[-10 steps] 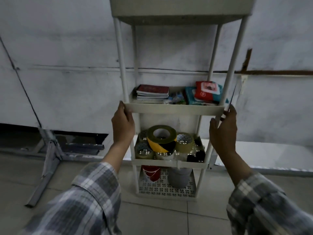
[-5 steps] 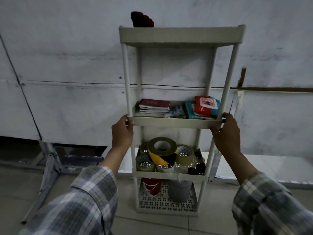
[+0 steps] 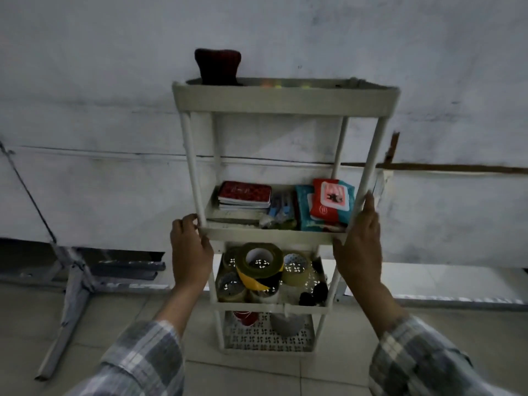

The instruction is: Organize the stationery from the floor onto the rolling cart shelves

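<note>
A: Plastic and thin posts: are we judging the rolling cart [image 3: 285, 101] light but wobbly under those tape rolls [image 3: 254, 277]?
B: We are holding it mid-shelf, left hand [image 3: 191, 252] curling round the corner, right hand [image 3: 360, 252] pressing straight fingers [image 3: 368, 212] on the post, while it is standing on the floor [image 3: 257, 375] by the wall [image 3: 114, 195]

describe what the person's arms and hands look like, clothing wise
The left sleeve and right sleeve are the same long plaid shirt fabric, checked in grey, off-white and muted blue-green. The left hand and right hand are bare: no gloves, rings or watch visible.
</note>
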